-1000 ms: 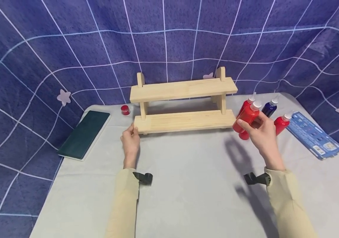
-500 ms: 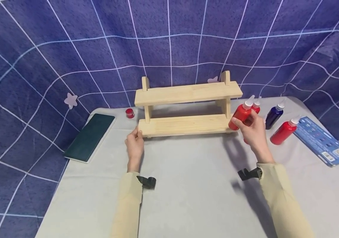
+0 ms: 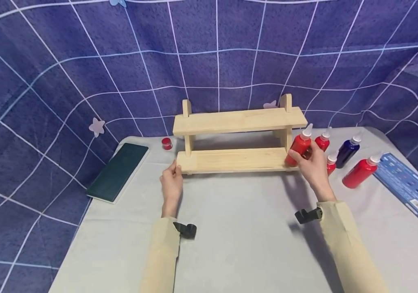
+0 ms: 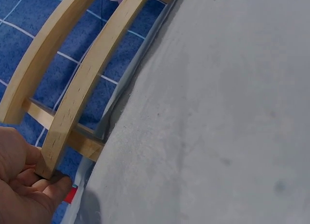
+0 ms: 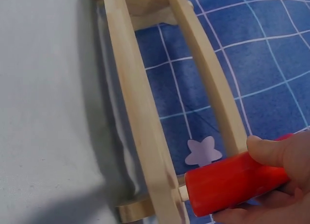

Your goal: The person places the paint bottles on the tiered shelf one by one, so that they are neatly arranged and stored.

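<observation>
Left grip (image 3: 172, 186) pinches the rack (image 3: 238, 160), right grip (image 3: 315, 167) a red bottle (image 3: 300, 146), not yet released. Four more bottles (image 3: 360, 174) remain on the desk (image 3: 245, 232).

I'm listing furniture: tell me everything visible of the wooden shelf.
The shelf looks like pale, grained wood: a long upper board above a lower board, joined near both ends by uprights rising past the top. It stands upright on the table before a blue cloth. The left hand grips the lower board's left end; whether the red bottle in the right hand touches it, I can't tell.
</observation>
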